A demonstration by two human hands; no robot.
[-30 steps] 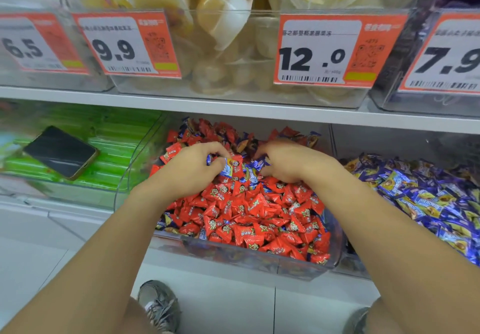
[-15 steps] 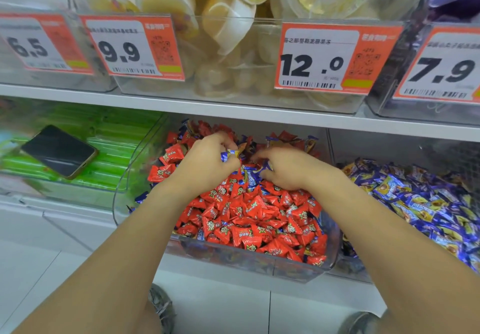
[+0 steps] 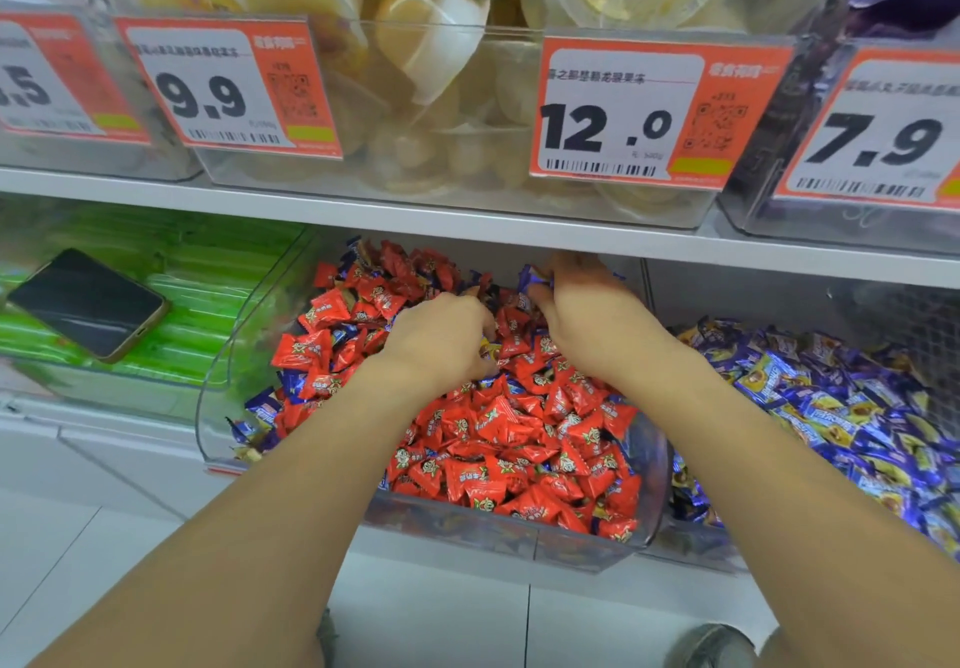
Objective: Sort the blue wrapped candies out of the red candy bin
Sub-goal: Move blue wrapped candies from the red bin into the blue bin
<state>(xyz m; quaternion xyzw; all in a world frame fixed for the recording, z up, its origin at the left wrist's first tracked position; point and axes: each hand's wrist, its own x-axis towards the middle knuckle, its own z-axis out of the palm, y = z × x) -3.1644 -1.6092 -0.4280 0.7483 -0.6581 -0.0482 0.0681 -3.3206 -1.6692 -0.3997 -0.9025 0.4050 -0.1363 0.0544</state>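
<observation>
Blue candy in right hand

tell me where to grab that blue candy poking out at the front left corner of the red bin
Pinch the blue candy by its flat crimped end, coming from above and slightly left with two fingers. It lies on top of the pile against the clear bin wall, so a side approach is blocked there, and red candies crowd its right edge. The free left hand is nearest.
</observation>
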